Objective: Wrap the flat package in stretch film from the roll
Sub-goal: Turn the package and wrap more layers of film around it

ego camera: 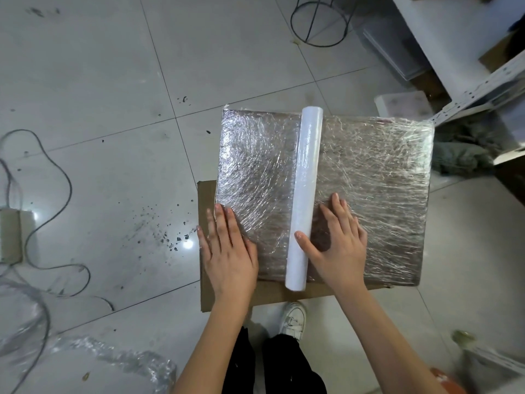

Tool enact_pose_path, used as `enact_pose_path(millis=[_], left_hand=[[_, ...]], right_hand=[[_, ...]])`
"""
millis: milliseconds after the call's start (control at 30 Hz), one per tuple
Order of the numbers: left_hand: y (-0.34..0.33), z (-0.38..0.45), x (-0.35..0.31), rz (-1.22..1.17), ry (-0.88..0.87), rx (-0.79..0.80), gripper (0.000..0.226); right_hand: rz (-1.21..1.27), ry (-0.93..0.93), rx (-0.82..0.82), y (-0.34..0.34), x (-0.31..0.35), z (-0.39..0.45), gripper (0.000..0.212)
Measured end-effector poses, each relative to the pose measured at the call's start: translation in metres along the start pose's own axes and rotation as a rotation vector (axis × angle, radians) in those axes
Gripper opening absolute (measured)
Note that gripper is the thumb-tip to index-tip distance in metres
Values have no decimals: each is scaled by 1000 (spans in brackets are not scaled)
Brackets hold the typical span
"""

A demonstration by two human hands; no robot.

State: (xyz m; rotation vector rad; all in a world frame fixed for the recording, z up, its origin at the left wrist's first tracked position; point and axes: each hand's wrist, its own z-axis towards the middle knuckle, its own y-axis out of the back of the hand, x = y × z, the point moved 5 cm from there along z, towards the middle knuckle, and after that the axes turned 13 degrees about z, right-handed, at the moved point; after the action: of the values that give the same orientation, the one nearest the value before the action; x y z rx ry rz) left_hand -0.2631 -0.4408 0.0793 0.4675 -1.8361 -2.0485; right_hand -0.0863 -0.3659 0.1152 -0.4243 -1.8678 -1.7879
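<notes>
Left hand [227,251], fingers straight and spread, lies flat on the near left corner of the flat package [369,194], its little finger and outer edge overhanging onto the cardboard sheet [207,280] beneath. Right hand [338,240], likewise flat and holding nothing, presses the wrapped top face just right of the roll [305,194], thumb touching the roll's side. The roll lies across the middle of the package, running from the far edge to just past the near edge, where its end overhangs the cardboard.

The package already carries wrinkled film over its whole visible top; it rests on the cardboard on a tiled floor [113,81].

Risks, as judged: with neither hand gripping the roll, it may roll sideways off the package, slackening the film or letting it cling to itself. Pressing only near the front edge leaves the far half unrestrained, so film there may lift or wrinkle further. The package may slide on the cardboard if the roll is pulled hard.

Clearance: open tile lies to the left and beyond the far edge. To the right, a white shelf unit [468,81] and a heap of cloth [466,155] stand near the package's right edge, limiting a swing of the roll that way. A shoe [294,317] sits just beside the near edge of the cardboard. Loose cables [56,172] and crumpled film [127,362] lie well apart at left.
</notes>
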Motion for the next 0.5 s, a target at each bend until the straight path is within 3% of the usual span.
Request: enact_pose_path(millis=[100, 233, 500], left_hand=[[12, 7, -23, 41, -107, -56, 67], [9, 15, -64, -68, -391, -77, 54], [-2, 8, -62, -207, -392, -75, 53]], right_hand=[[14, 17, -5, 0, -2, -2, 74], [11, 30, 9, 1, -6, -4, 71], [-24, -32, 8, 3, 9, -2, 70]])
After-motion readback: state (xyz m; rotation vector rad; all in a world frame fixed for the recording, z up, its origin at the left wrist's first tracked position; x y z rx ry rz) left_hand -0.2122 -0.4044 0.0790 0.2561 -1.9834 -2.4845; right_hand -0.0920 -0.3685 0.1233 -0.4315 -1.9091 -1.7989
